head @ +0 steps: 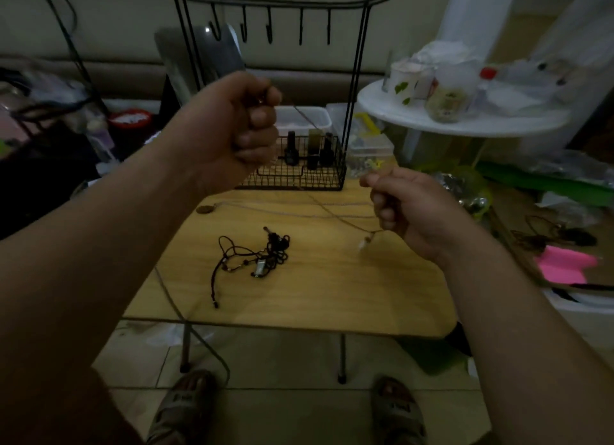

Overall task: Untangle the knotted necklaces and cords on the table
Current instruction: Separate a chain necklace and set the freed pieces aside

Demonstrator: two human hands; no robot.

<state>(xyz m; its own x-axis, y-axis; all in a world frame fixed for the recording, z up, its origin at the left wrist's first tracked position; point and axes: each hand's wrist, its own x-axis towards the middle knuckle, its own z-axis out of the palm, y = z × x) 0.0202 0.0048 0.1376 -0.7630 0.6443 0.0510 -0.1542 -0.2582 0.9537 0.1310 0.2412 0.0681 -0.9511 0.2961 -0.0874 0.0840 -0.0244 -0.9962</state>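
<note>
Both my hands are raised above the wooden worktop (332, 288). My left hand (247, 125) is curled into a tight fist, held higher and farther out, and it grips one end of a thin chain (304, 114) that leaves the fist near my thumb. The chain slants down to the right toward my right hand (408, 208), which sits lower and pinches it between thumb and forefinger, the other fingers folded in. A small pale pendant (361, 245) dangles just below that hand, blurred. On the worktop beneath, a brown oval pendant (205, 209) lies flat with a fine strand running rightward from it toward my right hand; I cannot tell whether that strand is part of the chain I am holding. Nearer to me, in the middle of the worktop, a knotted heap of black cords (265, 255) lies untouched, one loose end trailing toward the front edge. At the back of the worktop stands a black wire rack (355, 79) with hooks along its top and a basket (299, 175) holding dark bottles (290, 150). A round white table (432, 122) with jars stands to the right.
</note>
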